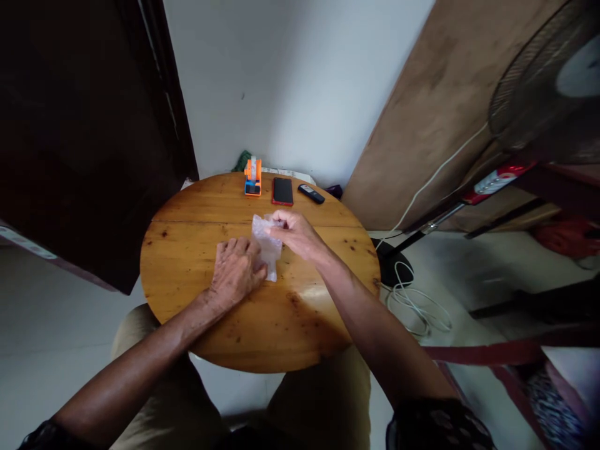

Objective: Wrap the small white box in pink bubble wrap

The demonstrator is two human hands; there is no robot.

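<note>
Behind the round wooden table (pixel 178 250) I see a pale wall (pixel 281 81); wood surface extends on both sides of my hands up to the rim. My left hand (pixel 237 265) rests palm down, its thumb side at the crinkled clear wrap (pixel 268 247) near the middle. My right hand (pixel 296 230), apart from it, pinches the wrap's upper part. What the wrap contains, I cannot tell. Near the far edge are an orange-blue tape dispenser (pixel 253 181) with its roll, a phone (pixel 282 191) and a remote (pixel 311 194).

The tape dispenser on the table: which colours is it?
Orange and blue, best seen in the head view.
</note>
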